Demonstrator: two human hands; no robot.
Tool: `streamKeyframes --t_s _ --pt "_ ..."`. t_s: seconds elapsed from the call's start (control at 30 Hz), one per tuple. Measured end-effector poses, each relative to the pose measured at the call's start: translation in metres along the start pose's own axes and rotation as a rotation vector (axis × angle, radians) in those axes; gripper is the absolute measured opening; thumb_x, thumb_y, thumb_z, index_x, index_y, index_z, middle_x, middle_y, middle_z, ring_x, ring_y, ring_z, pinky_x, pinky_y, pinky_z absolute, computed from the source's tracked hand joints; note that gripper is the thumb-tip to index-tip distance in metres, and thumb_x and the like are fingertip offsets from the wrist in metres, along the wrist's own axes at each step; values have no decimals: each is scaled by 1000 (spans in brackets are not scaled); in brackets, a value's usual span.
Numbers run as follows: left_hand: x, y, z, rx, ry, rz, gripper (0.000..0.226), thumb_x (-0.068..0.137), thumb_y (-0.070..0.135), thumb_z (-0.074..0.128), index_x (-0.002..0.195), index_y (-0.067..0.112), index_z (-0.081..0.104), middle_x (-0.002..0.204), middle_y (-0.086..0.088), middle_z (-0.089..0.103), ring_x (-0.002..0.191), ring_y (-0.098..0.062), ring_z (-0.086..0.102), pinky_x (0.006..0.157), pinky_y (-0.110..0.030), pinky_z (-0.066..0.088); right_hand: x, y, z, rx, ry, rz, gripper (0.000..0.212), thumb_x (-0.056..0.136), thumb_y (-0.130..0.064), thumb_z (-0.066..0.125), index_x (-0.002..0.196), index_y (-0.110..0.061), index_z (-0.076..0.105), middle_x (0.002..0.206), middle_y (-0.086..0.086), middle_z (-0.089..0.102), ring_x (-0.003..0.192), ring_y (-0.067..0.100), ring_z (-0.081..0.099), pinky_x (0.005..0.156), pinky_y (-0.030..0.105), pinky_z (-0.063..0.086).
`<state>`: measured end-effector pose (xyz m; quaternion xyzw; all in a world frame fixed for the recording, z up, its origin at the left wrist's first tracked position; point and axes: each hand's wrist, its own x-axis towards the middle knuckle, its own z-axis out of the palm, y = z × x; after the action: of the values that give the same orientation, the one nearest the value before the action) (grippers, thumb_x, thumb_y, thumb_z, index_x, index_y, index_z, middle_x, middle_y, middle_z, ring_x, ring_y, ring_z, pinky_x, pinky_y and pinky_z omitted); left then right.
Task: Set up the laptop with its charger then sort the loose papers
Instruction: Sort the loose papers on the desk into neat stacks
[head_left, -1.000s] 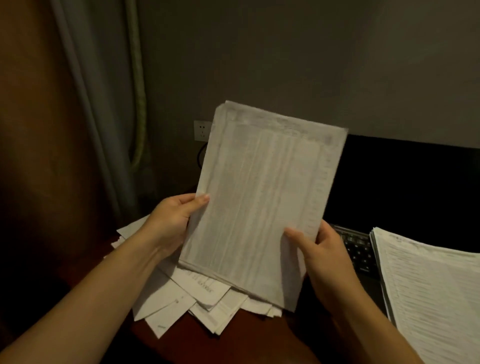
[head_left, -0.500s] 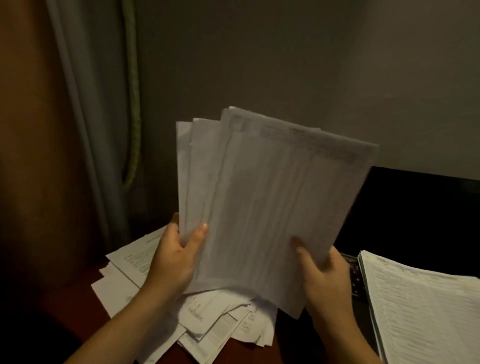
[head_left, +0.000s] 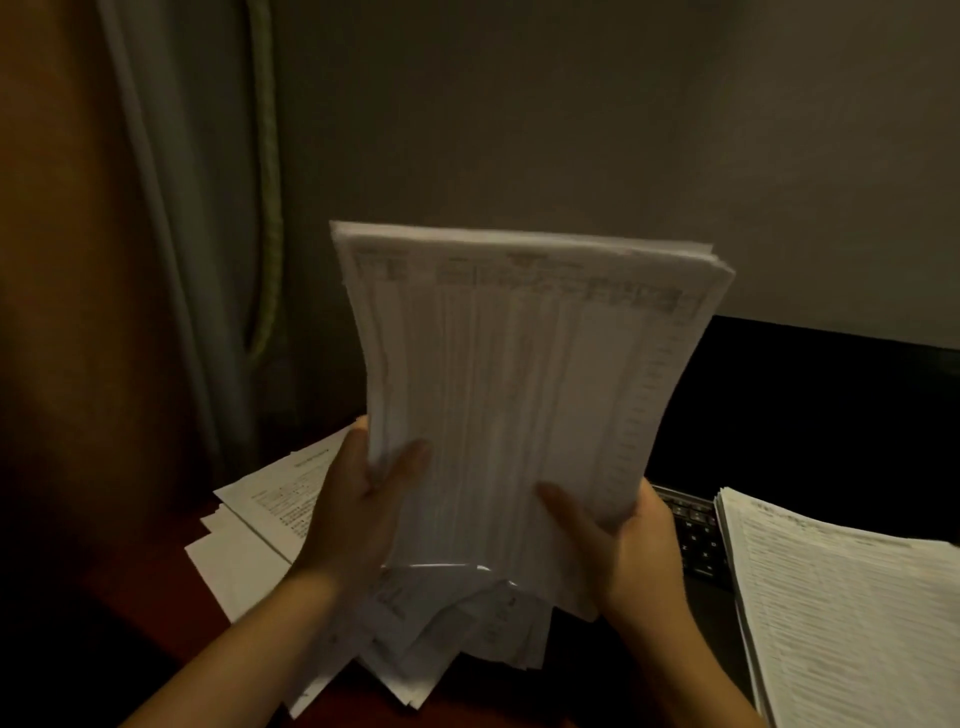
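Squared up from its earlier fan, paper stack (head_left: 524, 395) sits pinched by left hand (head_left: 358, 499) and right hand (head_left: 628, 545) fingers.

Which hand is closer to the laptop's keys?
Right. The right hand, holding the paper stack at its lower right edge, is just beside the keys. The left hand holds the stack's left edge, farther away, above the loose papers.

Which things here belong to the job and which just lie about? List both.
Job: held sheaf, gripped by left hand and right hand; scattered papers; neat stack; laptop.
Lying about: curtain; green cord.
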<state>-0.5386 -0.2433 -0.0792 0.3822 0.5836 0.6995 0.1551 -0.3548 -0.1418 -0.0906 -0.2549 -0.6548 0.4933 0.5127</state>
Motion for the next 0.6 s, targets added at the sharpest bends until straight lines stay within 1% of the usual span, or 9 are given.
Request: streamKeyframes --t_s 0.03,0.1,0.13,0.17,0.23,0.3,0.4,0.5,0.6 --pt "1 2 0 7 9 14 24 92 39 61 113 47 52 101 21 67 86 15 64 64 -10 51 0 0 -1 -11 7 -14 36 77 -26 81 110 -22 66 98 -13 75 87 4 72 66 20 58" --pt "1 3 1 19 24 8 20 96 35 58 108 49 50 102 24 63 82 20 60 64 -9 46 -1 1 0 -42 -19 -10 33 79 -29 80 109 -23 67 99 -9 75 89 7 73 71 27 61" --pt "-1 0 2 28 20 -1 20 97 33 57 107 49 50 103 23 62 83 18 61 66 -10 46 -1 3 0 -75 -39 1 34 79 -34 79 110 -24 67 100 -6 75 92 9 72 75 31 61" --pt "-2 -4 2 40 8 -16 20 97 33 56 107 49 50 104 21 63 87 14 63 68 -12 48 -1 4 1 -116 -60 14 34 79 -38 77 109 -28 65 101 -5 74 95 10 71 77 31 61" --pt "-5 -10 2 68 -7 -47 17 98 36 54 110 47 50 107 14 66 95 -1 66 70 -19 53 -1 4 1 -179 -101 27 25 82 -40 74 103 -38 59 102 -11 70 96 7 68 72 22 58" --pt "-8 -12 3 104 -10 -56 15 100 38 50 113 46 50 107 11 66 97 -8 67 70 -22 54 -4 1 3 -220 -137 15 25 88 -35 71 97 -47 50 98 -19 64 91 -1 64 64 14 53" --pt "-9 -8 8 136 -16 -43 17 102 37 47 118 43 49 108 14 65 95 0 65 66 -16 52 -6 0 3 -247 -138 -22 27 92 -32 68 101 -47 48 100 -20 62 92 -5 62 65 12 53" --pt "-12 -3 16 134 -28 -45 19 104 35 46 121 41 51 109 15 65 97 0 65 71 -18 52 -5 -2 -1 -242 -111 -36 22 93 -34 67 107 -41 53 102 -18 64 94 -2 65 71 17 57" --pt "-16 0 24 112 -48 -69 17 104 36 46 119 42 51 108 16 65 97 0 64 74 -21 51 -6 -9 -11 -236 -78 -53 25 95 -29 65 100 -48 50 97 -18 64 90 -15 62 65 10 53"
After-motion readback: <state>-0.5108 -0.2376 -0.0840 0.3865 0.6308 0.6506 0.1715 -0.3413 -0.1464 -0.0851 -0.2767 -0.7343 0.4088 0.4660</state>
